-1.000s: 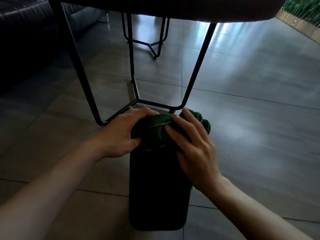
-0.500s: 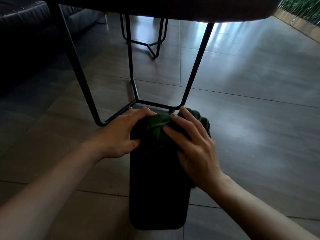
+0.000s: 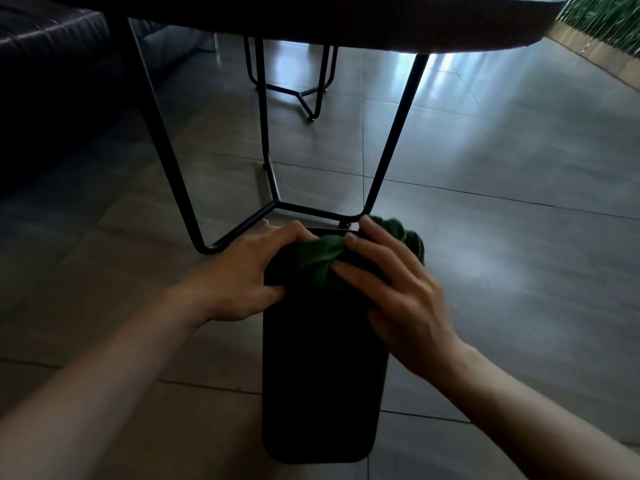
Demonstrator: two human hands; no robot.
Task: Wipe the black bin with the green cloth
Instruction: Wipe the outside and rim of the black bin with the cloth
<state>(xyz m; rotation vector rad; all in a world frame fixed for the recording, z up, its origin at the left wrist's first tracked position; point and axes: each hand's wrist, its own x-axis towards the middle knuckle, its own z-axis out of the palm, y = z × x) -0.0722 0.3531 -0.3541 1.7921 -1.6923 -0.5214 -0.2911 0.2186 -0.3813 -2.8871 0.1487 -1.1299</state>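
A tall black bin (image 3: 322, 368) stands on the tiled floor in the lower middle of the view, seen from above. A bunched green cloth (image 3: 320, 258) lies over its top end. My left hand (image 3: 247, 275) grips the bin's top left edge, thumb on the near side, fingers curled over the rim beside the cloth. My right hand (image 3: 391, 289) presses down on the cloth at the top right, fingers spread over it. Part of the cloth bulges out past my right fingers. The bin's top opening is hidden under cloth and hands.
A round table on thin black metal legs (image 3: 388, 143) stands just beyond the bin; its floor frame (image 3: 242, 230) almost touches the bin's top. A dark sofa (image 3: 52, 64) fills the far left. A second metal stand (image 3: 304, 95) is farther back. Green plants (image 3: 609, 19) at top right.
Both hands and the cloth stay on the bin's top. The view has shifted slightly; my right hand has edged a little over the cloth.
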